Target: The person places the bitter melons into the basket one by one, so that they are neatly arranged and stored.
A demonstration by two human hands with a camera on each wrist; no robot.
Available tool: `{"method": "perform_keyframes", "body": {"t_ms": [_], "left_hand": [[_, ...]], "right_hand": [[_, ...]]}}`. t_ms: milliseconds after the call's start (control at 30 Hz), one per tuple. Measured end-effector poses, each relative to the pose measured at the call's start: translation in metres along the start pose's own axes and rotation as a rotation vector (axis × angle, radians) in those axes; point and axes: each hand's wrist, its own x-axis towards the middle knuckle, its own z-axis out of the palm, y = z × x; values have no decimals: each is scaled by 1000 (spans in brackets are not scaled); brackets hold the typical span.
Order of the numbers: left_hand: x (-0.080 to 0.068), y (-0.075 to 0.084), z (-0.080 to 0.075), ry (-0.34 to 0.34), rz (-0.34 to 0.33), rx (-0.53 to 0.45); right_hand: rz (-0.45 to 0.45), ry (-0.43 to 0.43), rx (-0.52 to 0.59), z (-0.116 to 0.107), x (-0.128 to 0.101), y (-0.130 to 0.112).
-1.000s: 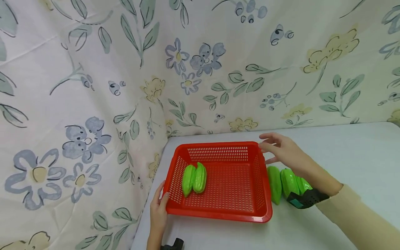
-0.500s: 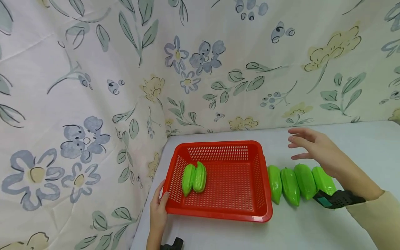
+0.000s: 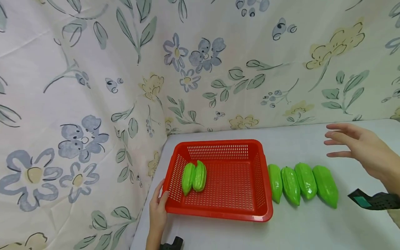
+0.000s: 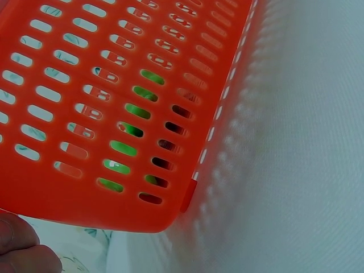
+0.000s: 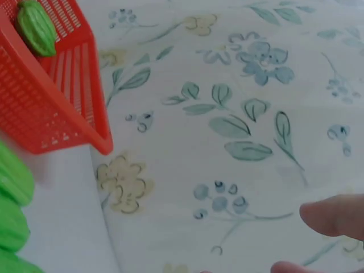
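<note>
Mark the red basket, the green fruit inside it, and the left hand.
red basket [image 3: 218,213], head view, near rim.
green fruit [image 3: 199,176], head view, middle of the right-hand piece.
left hand [image 3: 158,212], head view, back of the hand at the basket's left corner.

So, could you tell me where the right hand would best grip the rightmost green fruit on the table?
Probably across the middle of the rightmost fruit, coming from above. It lies flat and long, pointed at both ends and widest mid-body. Its right side is free, while its neighbour sits close on the left. The right hand hovers open nearby.
</note>
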Motion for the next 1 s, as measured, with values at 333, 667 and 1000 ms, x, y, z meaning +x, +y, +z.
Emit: {"method": "perform_keyframes", "body": {"t_ms": [333, 667, 1000], "left_hand": [[1, 0, 2, 14, 2, 15], [2, -1, 2, 7, 2, 3], [1, 0, 2, 9, -11, 2]], "right_hand": [[22, 96, 50, -22, -7, 11], [97, 85, -107, -16, -8, 34], [179, -65, -229, 5, -10, 73]]}}
